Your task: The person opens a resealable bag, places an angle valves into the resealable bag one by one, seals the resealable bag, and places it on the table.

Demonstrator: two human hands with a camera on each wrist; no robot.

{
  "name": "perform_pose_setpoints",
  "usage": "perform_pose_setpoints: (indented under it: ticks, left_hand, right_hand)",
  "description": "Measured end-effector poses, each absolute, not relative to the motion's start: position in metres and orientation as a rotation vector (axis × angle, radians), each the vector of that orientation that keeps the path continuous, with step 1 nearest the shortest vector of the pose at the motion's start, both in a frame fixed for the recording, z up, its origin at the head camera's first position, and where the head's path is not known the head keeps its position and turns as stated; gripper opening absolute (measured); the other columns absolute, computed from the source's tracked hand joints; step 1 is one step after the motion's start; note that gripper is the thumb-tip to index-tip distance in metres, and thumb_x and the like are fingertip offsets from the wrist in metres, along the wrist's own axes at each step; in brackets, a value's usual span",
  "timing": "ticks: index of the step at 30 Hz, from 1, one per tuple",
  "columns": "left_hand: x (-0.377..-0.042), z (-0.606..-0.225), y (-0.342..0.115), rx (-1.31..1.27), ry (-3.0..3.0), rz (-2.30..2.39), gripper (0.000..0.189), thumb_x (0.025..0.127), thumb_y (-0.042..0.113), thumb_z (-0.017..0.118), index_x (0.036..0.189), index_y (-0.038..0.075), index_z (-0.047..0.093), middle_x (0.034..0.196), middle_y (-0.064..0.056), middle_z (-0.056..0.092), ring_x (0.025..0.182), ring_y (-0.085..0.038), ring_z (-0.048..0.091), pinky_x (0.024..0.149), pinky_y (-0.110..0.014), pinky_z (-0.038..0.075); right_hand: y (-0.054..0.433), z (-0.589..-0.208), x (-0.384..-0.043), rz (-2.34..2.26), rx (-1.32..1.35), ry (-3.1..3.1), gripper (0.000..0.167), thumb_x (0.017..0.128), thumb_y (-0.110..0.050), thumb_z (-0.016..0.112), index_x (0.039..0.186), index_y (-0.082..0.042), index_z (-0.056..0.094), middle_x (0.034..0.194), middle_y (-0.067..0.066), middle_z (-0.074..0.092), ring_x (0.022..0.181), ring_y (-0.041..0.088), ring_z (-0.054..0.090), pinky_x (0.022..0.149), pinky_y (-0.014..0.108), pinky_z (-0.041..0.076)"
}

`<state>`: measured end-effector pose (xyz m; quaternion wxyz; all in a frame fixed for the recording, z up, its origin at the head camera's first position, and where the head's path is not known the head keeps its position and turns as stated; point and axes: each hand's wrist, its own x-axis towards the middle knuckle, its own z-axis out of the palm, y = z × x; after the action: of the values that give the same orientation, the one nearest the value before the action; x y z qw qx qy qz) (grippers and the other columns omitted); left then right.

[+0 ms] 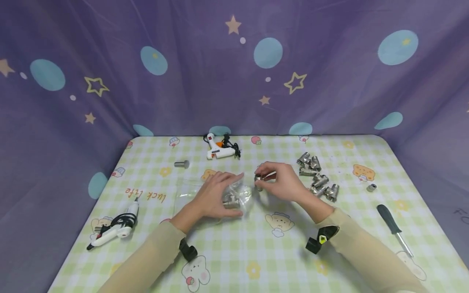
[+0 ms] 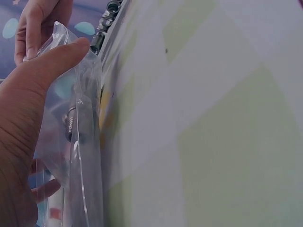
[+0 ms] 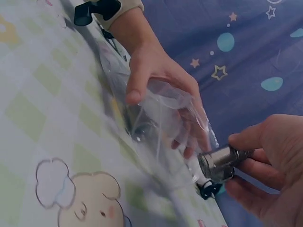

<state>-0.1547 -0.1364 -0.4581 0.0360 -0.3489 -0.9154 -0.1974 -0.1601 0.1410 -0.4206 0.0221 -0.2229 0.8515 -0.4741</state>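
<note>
My right hand point(image 1: 281, 182) pinches a shiny metal pipe fitting point(image 3: 218, 161) with a side branch between thumb and fingers. It is just right of the mouth of a clear plastic bag point(image 1: 186, 196). My left hand point(image 1: 212, 196) holds the bag near its mouth, the thumb on one side and the fingers spread along the other, so the mouth gapes toward the right hand. Inside the bag lies at least one metal fitting point(image 1: 231, 202), blurred by the plastic. The left wrist view shows a threaded end point(image 2: 71, 124) through the film.
Several similar fittings point(image 1: 318, 176) lie loose right of my right hand. A small metal piece point(image 1: 371, 187) and a screwdriver point(image 1: 390, 219) lie farther right. One glue gun point(image 1: 220, 151) is at the back, a white corded tool point(image 1: 122, 228) at left, and a bolt point(image 1: 182, 164) at back left.
</note>
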Motion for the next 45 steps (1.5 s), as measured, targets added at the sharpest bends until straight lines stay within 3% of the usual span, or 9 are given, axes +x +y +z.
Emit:
perform_pose_setpoints:
  ticks: [6, 13, 22, 31, 39, 45]
  left_hand:
    - [-0.155, -0.457, -0.135, -1.078, -2.802, -0.625, 0.113, 0.067, 0.071, 0.088, 0.161, 0.023, 0.049, 0.14, -0.001, 0.065, 0.122, -0.023, 0.059, 0.108, -0.05, 0.048]
    - [-0.156, -0.453, -0.134, -1.087, -2.792, -0.621, 0.111, 0.067, 0.07, 0.089, 0.16, 0.021, 0.051, 0.138, -0.002, 0.066, 0.121, -0.024, 0.06, 0.106, -0.051, 0.049]
    - [-0.157, -0.452, -0.133, -1.095, -2.791, -0.63, 0.11, 0.068, 0.069, 0.089, 0.16, 0.022, 0.051, 0.135, 0.0, 0.066, 0.117, -0.022, 0.06, 0.103, -0.049, 0.049]
    - [-0.158, -0.451, -0.133, -1.094, -2.809, -0.636, 0.111, 0.068, 0.069, 0.09, 0.161, 0.024, 0.049, 0.137, 0.0, 0.065, 0.119, -0.022, 0.059, 0.104, -0.049, 0.048]
    - [-0.156, -0.451, -0.134, -1.095, -2.812, -0.659, 0.11, 0.068, 0.067, 0.091, 0.16, 0.022, 0.05, 0.138, 0.0, 0.064, 0.118, -0.022, 0.059, 0.104, -0.051, 0.048]
    - [-0.154, -0.454, -0.134, -1.095, -2.81, -0.681, 0.109, 0.069, 0.066, 0.091, 0.16, 0.022, 0.051, 0.139, 0.0, 0.064, 0.118, -0.022, 0.059, 0.104, -0.051, 0.048]
  right_hand:
    - [0.131, -0.428, -0.16, -1.493, -0.668, 2.598, 0.015, 0.09, -0.013, 0.086, 0.101, -0.013, 0.075, 0.099, 0.002, 0.077, 0.095, 0.017, 0.076, 0.087, 0.026, 0.063]
    - [0.123, -0.435, -0.157, -1.452, -0.722, 2.603, 0.021, 0.085, -0.014, 0.091, 0.088, -0.016, 0.07, 0.093, -0.002, 0.074, 0.092, 0.015, 0.078, 0.085, 0.024, 0.063]
    - [0.109, -0.445, -0.159, -1.211, -0.926, 2.711, 0.024, 0.087, -0.012, 0.087, 0.073, -0.019, 0.069, 0.081, -0.006, 0.07, 0.084, 0.009, 0.074, 0.083, 0.021, 0.062]
    - [0.102, -0.445, -0.16, -1.103, -0.972, 2.744, 0.002, 0.091, -0.015, 0.084, 0.09, -0.013, 0.084, 0.085, -0.002, 0.081, 0.077, 0.005, 0.075, 0.074, 0.019, 0.06]
    - [0.096, -0.446, -0.161, -1.088, -1.063, 2.587, 0.009, 0.094, -0.011, 0.08, 0.101, -0.012, 0.085, 0.095, -0.001, 0.083, 0.083, 0.003, 0.075, 0.078, 0.017, 0.059]
    - [0.096, -0.449, -0.161, -1.132, -1.112, 2.444, 0.018, 0.099, -0.003, 0.071, 0.106, -0.011, 0.085, 0.099, 0.001, 0.083, 0.07, -0.003, 0.062, 0.069, 0.018, 0.052]
